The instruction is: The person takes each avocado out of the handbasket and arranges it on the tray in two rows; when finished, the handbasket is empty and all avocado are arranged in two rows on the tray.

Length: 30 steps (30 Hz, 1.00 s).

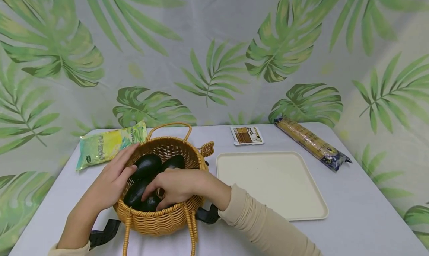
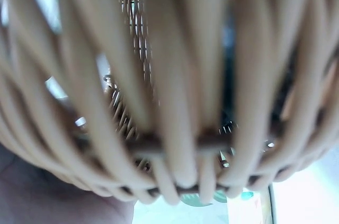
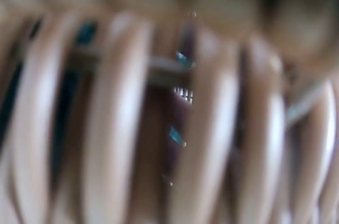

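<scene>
A round wicker basket [image 1: 155,224] holds several dark green, glossy avocados [image 1: 147,166]. My left hand [image 1: 112,179] grips the basket's left rim, its fingers along the outside and the thumb lying over the edge. Down inside the basket, my right hand [image 1: 177,185] has its thumb and index finger around the avocado [image 1: 151,203] nearest the front rim. Its other fingers are hidden behind the hand. In the left wrist view, woven basket strands [image 2: 177,86] fill most of the picture, with part of the left hand [image 2: 58,195] below. The right wrist view shows only blurred wicker [image 3: 114,118].
A cream tray [image 1: 271,185] lies right of the basket. Behind it are a small white packet with a brown label [image 1: 248,135] and a long golden package [image 1: 308,140]. A yellow-green bag [image 1: 108,144] sits at the back left. Basket handles [image 1: 171,125] stick out at front and back.
</scene>
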{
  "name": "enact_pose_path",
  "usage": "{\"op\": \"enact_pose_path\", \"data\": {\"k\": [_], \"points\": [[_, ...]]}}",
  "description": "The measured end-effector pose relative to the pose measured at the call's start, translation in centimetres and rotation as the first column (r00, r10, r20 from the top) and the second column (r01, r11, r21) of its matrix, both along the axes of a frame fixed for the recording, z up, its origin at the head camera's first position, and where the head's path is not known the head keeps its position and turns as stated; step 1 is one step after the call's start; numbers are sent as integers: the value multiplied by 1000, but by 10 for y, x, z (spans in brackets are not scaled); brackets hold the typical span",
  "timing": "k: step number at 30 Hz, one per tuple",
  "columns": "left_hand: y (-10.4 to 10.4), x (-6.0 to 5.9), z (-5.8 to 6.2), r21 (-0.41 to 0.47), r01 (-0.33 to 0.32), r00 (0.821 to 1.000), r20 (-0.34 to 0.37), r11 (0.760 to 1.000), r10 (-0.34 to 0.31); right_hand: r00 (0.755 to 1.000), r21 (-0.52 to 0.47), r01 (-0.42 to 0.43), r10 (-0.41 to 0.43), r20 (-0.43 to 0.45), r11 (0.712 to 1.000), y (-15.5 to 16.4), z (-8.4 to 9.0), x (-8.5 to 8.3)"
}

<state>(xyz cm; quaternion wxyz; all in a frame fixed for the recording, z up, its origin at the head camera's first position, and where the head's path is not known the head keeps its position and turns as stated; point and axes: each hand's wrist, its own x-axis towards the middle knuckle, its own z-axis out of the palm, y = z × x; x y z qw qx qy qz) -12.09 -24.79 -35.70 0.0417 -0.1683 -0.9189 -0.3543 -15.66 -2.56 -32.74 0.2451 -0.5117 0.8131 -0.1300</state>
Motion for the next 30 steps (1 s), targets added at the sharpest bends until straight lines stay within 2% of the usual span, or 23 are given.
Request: {"op": "enact_pose_path", "data": {"k": [11, 17, 30], "points": [[-1, 1, 0, 5, 5, 1000, -3, 1000, -5, 997, 10, 41, -40, -63, 999, -2, 0, 3], [1, 1, 1, 4, 9, 1000, 0, 1000, -9, 993, 23, 35, -33, -109, 999, -1, 0, 5], [1, 2, 0, 5, 17, 1000, -8, 1000, -16, 992, -19, -6, 4, -123, 1000, 2, 0, 5]]}}
